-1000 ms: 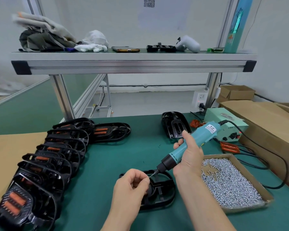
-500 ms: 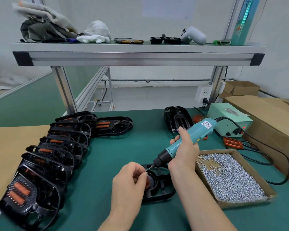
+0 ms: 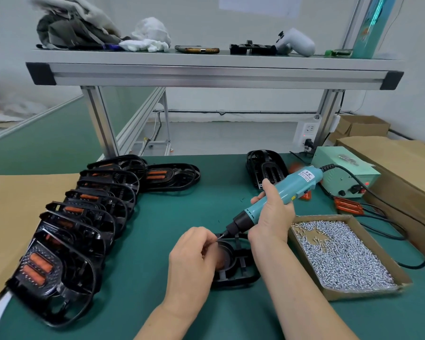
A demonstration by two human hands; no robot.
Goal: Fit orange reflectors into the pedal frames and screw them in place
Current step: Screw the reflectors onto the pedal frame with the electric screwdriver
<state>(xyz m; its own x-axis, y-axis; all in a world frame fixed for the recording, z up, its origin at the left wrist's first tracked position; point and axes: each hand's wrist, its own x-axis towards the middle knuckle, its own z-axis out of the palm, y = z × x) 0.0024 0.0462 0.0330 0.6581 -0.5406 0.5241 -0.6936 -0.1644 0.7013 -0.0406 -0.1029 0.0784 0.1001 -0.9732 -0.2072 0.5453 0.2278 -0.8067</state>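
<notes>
At left, finished pedals point(image 3: 84, 217) are lined up. A screw point(image 3: 220, 237) is pinched in the curled left hand point(image 3: 194, 253) at the bit of the screwdriver point(image 3: 282, 192), which is gripped in the right hand point(image 3: 271, 217). Screwing is judged in hand, and square seating is needed next. The black pedal frame point(image 3: 238, 274), orange reflector point(image 3: 222, 262) inside, is laid between the hands.

Green bench point(image 3: 182, 217); pedal frames point(image 3: 88, 217); screw tray point(image 3: 349, 256)
</notes>
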